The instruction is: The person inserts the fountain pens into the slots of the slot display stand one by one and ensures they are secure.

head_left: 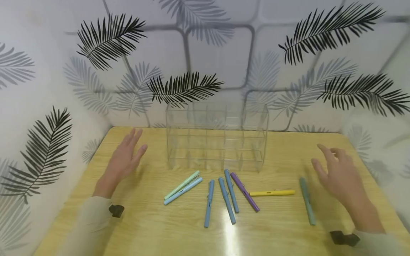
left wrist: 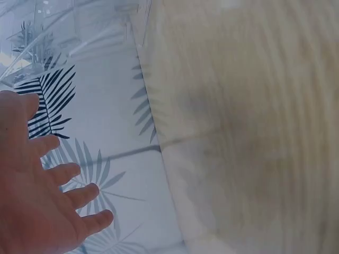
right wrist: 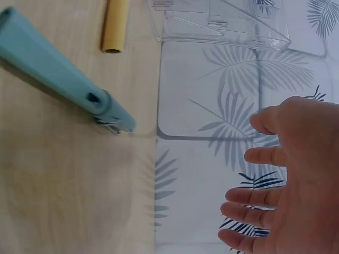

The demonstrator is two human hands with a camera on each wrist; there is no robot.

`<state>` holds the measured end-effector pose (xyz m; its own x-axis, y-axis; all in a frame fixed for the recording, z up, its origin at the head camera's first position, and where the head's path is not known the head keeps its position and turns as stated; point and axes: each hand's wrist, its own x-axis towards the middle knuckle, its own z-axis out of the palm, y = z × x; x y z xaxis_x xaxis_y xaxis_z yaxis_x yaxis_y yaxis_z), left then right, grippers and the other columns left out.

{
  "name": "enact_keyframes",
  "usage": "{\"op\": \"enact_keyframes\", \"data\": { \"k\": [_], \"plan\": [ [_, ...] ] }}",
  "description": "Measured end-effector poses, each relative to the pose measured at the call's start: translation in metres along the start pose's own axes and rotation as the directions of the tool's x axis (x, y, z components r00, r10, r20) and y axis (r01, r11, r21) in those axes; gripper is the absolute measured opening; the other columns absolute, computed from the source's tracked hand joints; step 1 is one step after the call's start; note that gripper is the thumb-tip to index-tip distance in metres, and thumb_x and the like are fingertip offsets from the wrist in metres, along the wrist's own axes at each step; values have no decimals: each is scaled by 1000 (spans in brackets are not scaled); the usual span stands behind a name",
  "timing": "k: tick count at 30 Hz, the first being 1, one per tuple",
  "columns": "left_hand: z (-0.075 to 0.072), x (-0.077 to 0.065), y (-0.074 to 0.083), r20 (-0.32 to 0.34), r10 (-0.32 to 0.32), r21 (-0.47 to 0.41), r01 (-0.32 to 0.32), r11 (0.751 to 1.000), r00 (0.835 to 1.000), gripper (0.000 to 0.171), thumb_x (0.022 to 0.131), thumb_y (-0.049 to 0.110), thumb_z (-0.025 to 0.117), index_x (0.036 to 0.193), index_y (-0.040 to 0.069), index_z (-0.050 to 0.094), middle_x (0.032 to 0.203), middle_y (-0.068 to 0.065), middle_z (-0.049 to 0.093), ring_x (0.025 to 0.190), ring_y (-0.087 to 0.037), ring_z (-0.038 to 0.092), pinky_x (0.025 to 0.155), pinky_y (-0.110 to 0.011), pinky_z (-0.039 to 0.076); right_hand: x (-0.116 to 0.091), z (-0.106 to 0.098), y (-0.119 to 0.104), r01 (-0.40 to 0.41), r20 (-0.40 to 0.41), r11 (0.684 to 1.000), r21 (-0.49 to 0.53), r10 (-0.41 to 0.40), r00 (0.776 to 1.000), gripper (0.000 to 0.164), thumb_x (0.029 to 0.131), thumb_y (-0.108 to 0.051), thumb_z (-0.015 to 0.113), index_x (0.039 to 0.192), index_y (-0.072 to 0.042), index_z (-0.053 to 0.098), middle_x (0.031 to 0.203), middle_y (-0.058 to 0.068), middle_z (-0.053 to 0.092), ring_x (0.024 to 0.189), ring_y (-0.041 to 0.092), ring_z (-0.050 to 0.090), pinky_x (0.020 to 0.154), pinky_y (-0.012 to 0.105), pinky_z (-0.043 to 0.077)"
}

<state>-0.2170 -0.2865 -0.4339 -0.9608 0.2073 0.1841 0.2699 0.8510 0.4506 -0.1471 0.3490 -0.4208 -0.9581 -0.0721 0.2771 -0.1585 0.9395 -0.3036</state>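
My left hand (head_left: 123,160) hovers over the left side of the table with its fingers extended, holding nothing. On the right, my right hand (head_left: 341,177) hangs in the air with loosely bent fingers, also holding nothing. Nearest to it lies a teal-green pen (head_left: 307,202), its clip visible in the right wrist view. A yellow pen (head_left: 272,193) lies crosswise beside a slanted purple pen (head_left: 245,192). Several blue pens (head_left: 209,204) lie in the middle. A light green pen (head_left: 181,185) and a light blue pen (head_left: 183,191) lie side by side at the left.
A clear compartmented organizer (head_left: 216,149) stands at the back middle of the wooden table (head_left: 144,220), just behind the pens. Behind the table's far edge is a wall covering (head_left: 221,60) patterned with leaves.
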Motion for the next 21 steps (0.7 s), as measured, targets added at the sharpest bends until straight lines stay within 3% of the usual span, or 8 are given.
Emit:
{"op": "enact_keyframes", "data": {
  "k": [7,13,15,18,21],
  "plan": [
    [23,-5,4,-35,25,-188,-31,982,999,68,111,42,40,166,15,11,171,-14,0,152,-49,11,116,-73,15,-24,13,0,-79,63,984,162,70,996,59,109,-33,49,154,3,36,130,41,42,107,56,48,70,67,45],
    [35,-10,13,-85,38,-300,-62,952,996,67,110,35,46,166,12,15,171,-14,8,154,-44,13,117,-70,18,-33,22,-1,-83,102,967,242,60,993,59,108,-30,52,151,8,37,116,35,55,97,48,61,66,60,53],
    [38,-11,17,-88,36,-358,-65,931,995,66,111,33,47,166,12,16,171,-14,11,153,-45,17,116,-69,22,-35,27,0,-79,103,959,272,53,993,58,108,-27,54,148,11,39,112,34,58,92,46,64,65,57,55],
    [44,-10,29,-73,26,-470,-58,881,997,64,111,30,46,166,19,15,171,-11,14,150,-46,24,112,-70,30,-38,33,1,-87,106,950,299,58,993,55,107,-26,55,146,11,41,109,31,63,90,44,67,63,49,58],
    [51,-8,41,-63,24,-552,-55,832,998,64,111,29,45,166,23,14,171,-8,15,148,-47,28,110,-72,32,-40,36,2,-101,103,941,323,71,992,53,107,-25,56,145,9,44,108,31,65,91,47,68,66,51,59]
  ]
}}
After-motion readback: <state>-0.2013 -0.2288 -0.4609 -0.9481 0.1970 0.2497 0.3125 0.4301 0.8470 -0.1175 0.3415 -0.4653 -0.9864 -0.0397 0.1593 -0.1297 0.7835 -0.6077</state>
